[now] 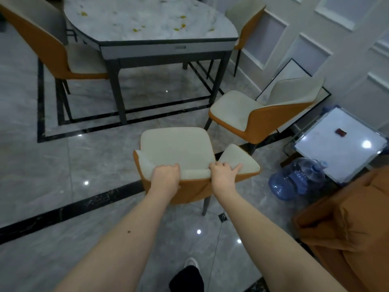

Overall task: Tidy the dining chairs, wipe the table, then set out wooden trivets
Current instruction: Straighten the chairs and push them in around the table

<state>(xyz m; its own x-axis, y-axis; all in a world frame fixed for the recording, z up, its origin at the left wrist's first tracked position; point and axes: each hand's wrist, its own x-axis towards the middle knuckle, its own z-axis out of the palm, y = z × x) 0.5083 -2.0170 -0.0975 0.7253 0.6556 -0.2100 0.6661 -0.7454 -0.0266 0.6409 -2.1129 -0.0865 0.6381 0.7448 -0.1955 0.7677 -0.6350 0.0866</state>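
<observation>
We grip the near chair (176, 148) by the top edge of its backrest: our left hand (166, 175) curls its fingers over the cream padding, and our right hand (224, 174) clamps the same edge just beside it, index finger stretched along the rim. The chair's seat points away from us toward the table (147, 20), its front-to-back axis running straight ahead of our hands. Both forearms reach forward, nearly parallel, wrists bent down. Ahead and right of our right hand stands a second chair (263, 114), its seat facing left. Beyond our left hand a third chair (52, 49) sits at the table, where yellow scraps (136, 29) lie scattered.
</observation>
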